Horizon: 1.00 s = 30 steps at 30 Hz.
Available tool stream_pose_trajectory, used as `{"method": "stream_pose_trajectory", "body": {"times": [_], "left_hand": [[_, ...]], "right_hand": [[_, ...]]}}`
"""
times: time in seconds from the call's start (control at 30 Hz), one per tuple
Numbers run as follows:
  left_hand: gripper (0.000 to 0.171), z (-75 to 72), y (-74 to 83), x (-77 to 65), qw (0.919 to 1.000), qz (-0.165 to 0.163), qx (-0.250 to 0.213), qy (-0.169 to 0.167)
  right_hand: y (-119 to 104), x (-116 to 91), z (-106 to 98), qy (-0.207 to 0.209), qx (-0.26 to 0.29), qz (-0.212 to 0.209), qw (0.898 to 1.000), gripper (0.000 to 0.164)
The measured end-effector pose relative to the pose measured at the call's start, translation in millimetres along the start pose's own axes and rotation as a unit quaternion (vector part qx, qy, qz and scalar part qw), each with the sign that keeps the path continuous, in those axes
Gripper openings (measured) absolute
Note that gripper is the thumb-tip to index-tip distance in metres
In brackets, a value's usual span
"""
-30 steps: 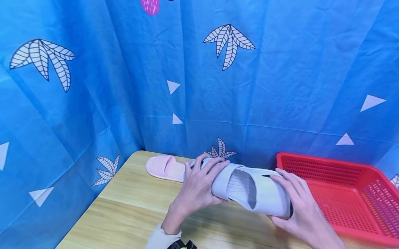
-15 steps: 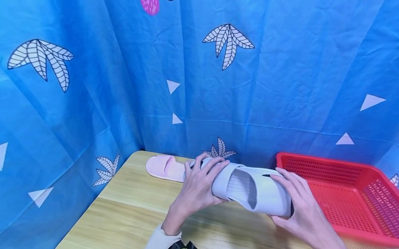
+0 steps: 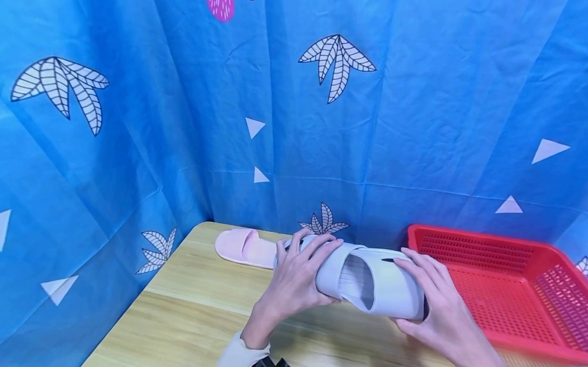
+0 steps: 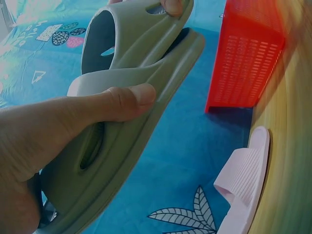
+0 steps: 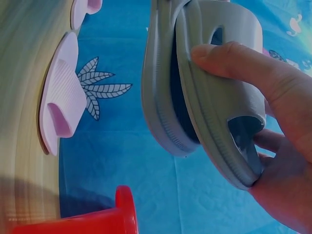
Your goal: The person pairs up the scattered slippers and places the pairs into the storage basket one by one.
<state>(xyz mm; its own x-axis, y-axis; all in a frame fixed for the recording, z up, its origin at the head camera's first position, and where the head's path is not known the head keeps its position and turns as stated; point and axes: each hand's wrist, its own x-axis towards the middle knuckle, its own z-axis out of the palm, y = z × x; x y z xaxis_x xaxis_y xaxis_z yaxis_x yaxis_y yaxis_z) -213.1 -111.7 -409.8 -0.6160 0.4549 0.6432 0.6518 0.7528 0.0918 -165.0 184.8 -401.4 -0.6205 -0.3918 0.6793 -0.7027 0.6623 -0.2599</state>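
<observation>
Two grey slide slippers are held up above the table, overlapping each other heel to toe. My left hand (image 3: 293, 275) grips the left slipper (image 3: 330, 276), its thumb pressed along the side in the left wrist view. The right slipper (image 3: 398, 290) is in the grasp of my right hand (image 3: 438, 304), fingers over the top and thumb underneath. In the right wrist view, that right slipper (image 5: 243, 27) lies close against its mate (image 5: 158, 97), a dark gap showing between their soles. Behind my left hand, a pink slipper (image 3: 233, 246) rests on the table, partly hidden.
A red perforated basket (image 3: 472, 234) stands at the right of the wooden table (image 3: 182, 309). Two pink slippers show in the right wrist view, the nearer pink slipper (image 5: 61, 92) in full and the other cut off. A blue patterned curtain (image 3: 422, 128) hangs behind.
My left hand has shifted slightly right and my right hand slightly left, so the two grey slippers overlap a little more. The pink slipper and the basket stay put.
</observation>
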Motion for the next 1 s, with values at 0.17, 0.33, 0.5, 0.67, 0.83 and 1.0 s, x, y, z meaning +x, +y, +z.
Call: {"method": "stream_pose_trajectory", "body": {"times": [0.17, 0.33, 0.5, 0.67, 0.83, 1.0], "left_hand": [[0.113, -1.4, 0.3, -1.1, 0.9999, 0.000, -0.010, 0.009], [0.112, -3.0, 2.9, -0.3, 0.9998, 0.002, -0.011, 0.019], [0.110, -3.9, 5.8, 0.9, 0.9998, 0.007, -0.014, 0.015], [0.110, -1.1, 7.6, 1.1, 0.9999, 0.005, -0.011, 0.012], [0.110, 0.0, 8.6, 1.2, 0.9997, 0.004, -0.021, 0.015], [0.111, -1.7, 9.2, 0.6, 0.9997, 0.009, -0.016, 0.016]], "right_hand": [[-2.0, 1.1, -0.4, 0.002, -0.004, -0.001, 1.000, 0.091], [-2.8, 0.8, -1.5, 0.006, 0.004, 0.000, 1.000, 0.091], [-2.5, 1.3, -0.2, 0.003, 0.019, -0.009, 1.000, 0.089], [-1.3, -0.2, 0.1, -0.003, 0.024, -0.003, 1.000, 0.098], [-1.6, -0.3, -1.2, 0.005, 0.024, -0.004, 1.000, 0.089], [-2.0, 1.1, -0.4, 0.008, 0.028, -0.009, 1.000, 0.088]]}}
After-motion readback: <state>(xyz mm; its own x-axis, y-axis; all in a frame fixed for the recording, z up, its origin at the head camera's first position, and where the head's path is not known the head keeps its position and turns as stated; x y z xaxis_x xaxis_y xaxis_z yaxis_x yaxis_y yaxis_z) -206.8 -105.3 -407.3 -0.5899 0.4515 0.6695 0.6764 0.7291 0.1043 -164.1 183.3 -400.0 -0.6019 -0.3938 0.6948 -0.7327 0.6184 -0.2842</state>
